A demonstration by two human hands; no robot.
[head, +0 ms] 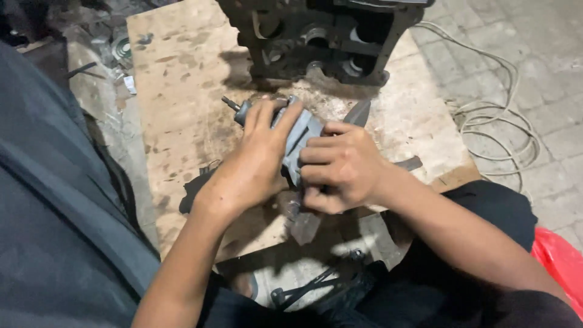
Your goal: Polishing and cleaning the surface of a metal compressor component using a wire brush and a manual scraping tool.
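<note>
Seen from above, dark tools (303,290) lie nearest the viewer beside the person's dark trousers (498,206), with a red bag (562,258) at the right edge. Above them, both bare hands close on a grey metal part (300,138) held just over a stained plywood board (182,91). The left hand (255,161) wraps over the part's left side, fingers curled across its top near a short shaft (231,103) that juts from its end. The right hand (340,167) grips the right side, fingers folded tight against the casing. Farther back, a dark cast-metal block (322,36) with round bores stands on the board's far end. A pale cable (498,127) loops across the paved floor (534,54) to the right.
</note>
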